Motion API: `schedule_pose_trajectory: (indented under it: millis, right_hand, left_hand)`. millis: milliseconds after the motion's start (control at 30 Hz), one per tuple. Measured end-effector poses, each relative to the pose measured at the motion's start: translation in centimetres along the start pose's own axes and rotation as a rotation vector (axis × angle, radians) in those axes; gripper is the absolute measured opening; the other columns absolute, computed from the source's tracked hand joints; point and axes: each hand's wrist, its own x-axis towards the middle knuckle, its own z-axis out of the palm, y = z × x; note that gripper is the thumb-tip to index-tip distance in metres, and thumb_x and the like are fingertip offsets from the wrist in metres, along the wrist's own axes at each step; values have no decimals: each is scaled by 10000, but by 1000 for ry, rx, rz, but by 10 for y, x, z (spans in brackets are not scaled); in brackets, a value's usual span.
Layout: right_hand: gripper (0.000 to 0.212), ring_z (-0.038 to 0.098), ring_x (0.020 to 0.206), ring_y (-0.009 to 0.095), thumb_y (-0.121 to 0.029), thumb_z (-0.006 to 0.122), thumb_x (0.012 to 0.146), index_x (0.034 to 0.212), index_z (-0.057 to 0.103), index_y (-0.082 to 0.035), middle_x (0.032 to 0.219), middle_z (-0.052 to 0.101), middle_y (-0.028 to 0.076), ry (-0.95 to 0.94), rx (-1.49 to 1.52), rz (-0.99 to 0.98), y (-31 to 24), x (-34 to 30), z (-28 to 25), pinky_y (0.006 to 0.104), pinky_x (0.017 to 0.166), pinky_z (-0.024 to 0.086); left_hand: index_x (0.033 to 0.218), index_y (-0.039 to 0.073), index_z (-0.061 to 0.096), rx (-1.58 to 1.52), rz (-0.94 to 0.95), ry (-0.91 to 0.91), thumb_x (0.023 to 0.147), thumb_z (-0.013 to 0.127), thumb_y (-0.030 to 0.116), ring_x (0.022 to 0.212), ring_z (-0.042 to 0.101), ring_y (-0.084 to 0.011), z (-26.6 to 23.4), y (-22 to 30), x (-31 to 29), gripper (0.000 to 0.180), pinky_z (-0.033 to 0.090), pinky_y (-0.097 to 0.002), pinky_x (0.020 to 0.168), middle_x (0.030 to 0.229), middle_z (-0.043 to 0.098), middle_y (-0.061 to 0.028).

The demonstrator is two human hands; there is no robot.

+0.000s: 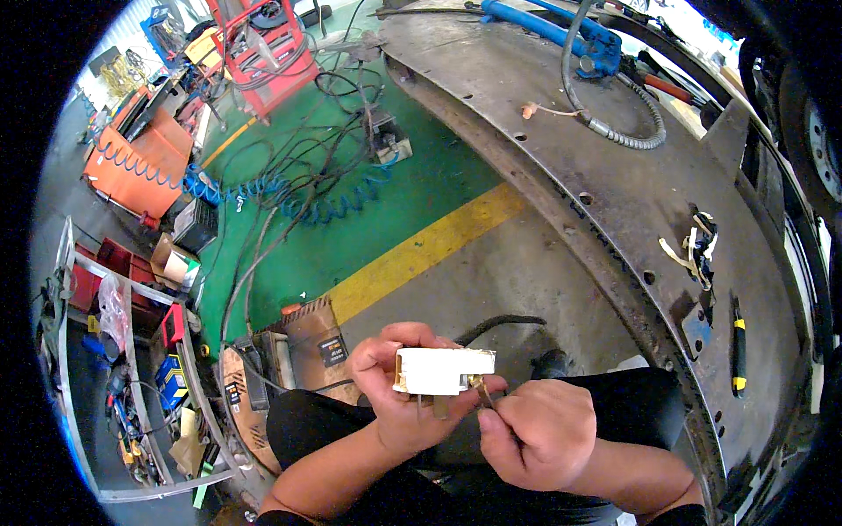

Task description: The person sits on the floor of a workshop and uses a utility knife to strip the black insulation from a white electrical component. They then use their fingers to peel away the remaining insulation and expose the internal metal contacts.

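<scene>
My left hand (390, 390) is closed round a white box-shaped part (443, 372) with brass-coloured metal at its edges, possibly an electrical fitting. Thin prongs stick out below it. Close by on the right, my right hand (548, 431) is closed, thumb against the bent fingers, on a thin dark piece (485, 394) that reaches the metal at the part's right end. Whether that piece is a wire or a slim tool, I cannot tell. Both hands are held above my lap, and a black cable (500, 323) curves just beyond them.
On the right, a steel plate (605, 228) with holes carries a yellow-and-black pen-like tool (739, 351), shredded scraps (697, 250) and a blue hydraulic tool (601, 53). Tangled cables (307, 175) cover the green floor. A metal-framed cart (132, 333) stands left, a red machine (267, 57) farther back.
</scene>
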Motion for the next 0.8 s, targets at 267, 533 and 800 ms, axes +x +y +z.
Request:
schedule_pose_trajectory:
  millis: [267, 533, 800]
  right_hand:
    - [168, 540, 466, 207, -100, 778, 722, 757, 626, -39, 616, 575, 55, 30, -7, -137, 10, -2, 7, 323, 419, 411]
    - [155, 511, 477, 149, -122, 767, 728, 760, 628, -63, 601, 517, 2, -16, -133, -304, 8, 1, 2, 286, 424, 384]
    - [164, 509, 494, 101, -153, 783, 737, 741, 628, -101, 610, 514, -36, -4, -182, -405, 14, 6, -5, 250, 432, 353]
  left_hand:
    - [1212, 161, 230, -200, -60, 3, 609, 969, 39, 883, 643, -200, -2, 2, 2, 962, 598, -356, 787, 1107, 506, -149]
    - [1245, 194, 231, -324, -18, -64, 608, 966, 47, 945, 596, -184, -12, 4, 6, 984, 600, -422, 829, 1078, 504, -93]
    - [1273, 204, 243, -362, 29, -71, 613, 962, 35, 943, 594, -195, -14, 8, 10, 991, 600, -432, 823, 1088, 502, -92]
